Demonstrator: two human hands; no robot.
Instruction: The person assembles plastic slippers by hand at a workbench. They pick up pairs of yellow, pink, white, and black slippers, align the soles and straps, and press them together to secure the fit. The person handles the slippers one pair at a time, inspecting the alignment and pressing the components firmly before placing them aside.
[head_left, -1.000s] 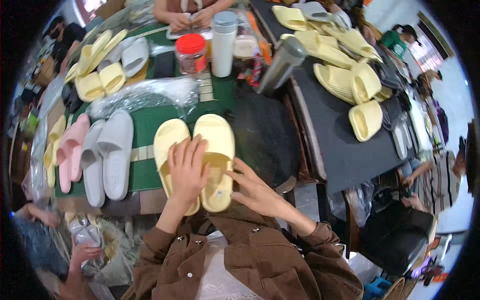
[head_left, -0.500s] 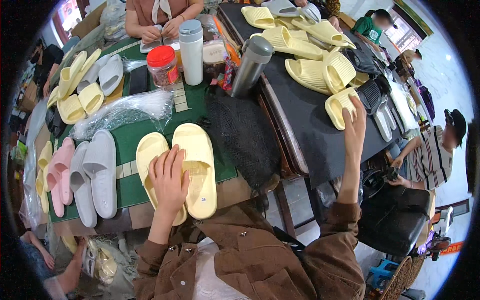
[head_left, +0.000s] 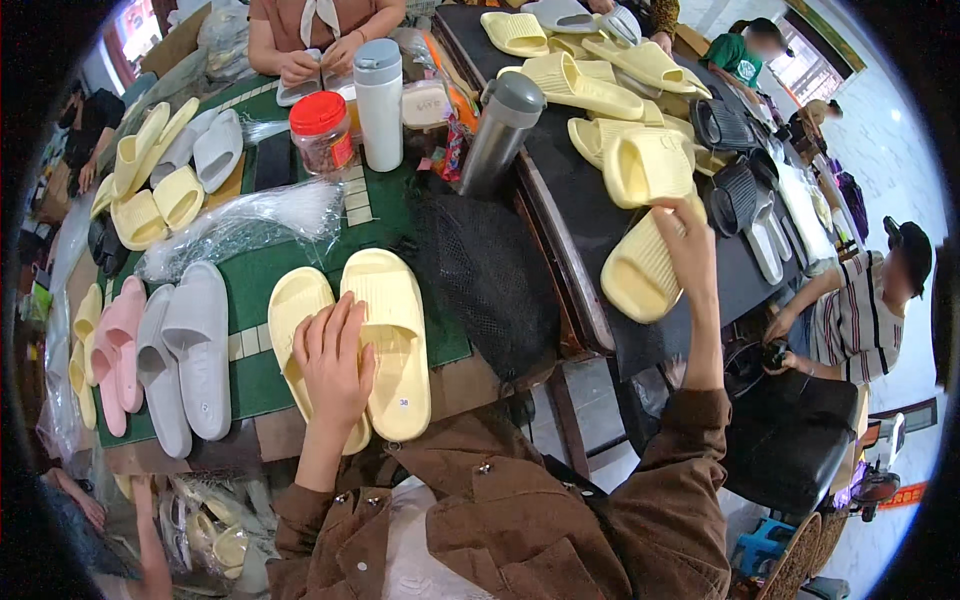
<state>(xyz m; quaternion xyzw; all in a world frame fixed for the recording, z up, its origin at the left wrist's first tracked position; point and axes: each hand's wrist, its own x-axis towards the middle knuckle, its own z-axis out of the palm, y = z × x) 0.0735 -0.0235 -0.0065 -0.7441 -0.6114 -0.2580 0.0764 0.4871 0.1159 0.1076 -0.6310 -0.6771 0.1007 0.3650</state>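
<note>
A pair of pale yellow slide slippers lies at the table's near edge. My left hand (head_left: 337, 365) rests between them with its fingers stretched out, covering part of the left slipper (head_left: 298, 300) and touching the right slipper (head_left: 402, 385). On the black table to the right, my right hand (head_left: 692, 250) is closed on another yellow slipper (head_left: 640, 270), with the fingers bent over its upper edge. Just beyond it lies a further yellow slipper (head_left: 650, 168), part of a loose pile.
Grey slippers (head_left: 198, 350) and pink slippers (head_left: 122, 350) lie at left. Clear plastic bags (head_left: 250, 230), a red-lidded jar (head_left: 322, 132), a white bottle (head_left: 380, 105), a steel flask (head_left: 502, 135) and a black mesh bag (head_left: 485, 285) stand or lie ahead. A person sits across the table.
My right hand has closed on a yellow slipper and shifted it left and nearer. The slipper beyond has shifted too. My left hand stays on the pair.
</note>
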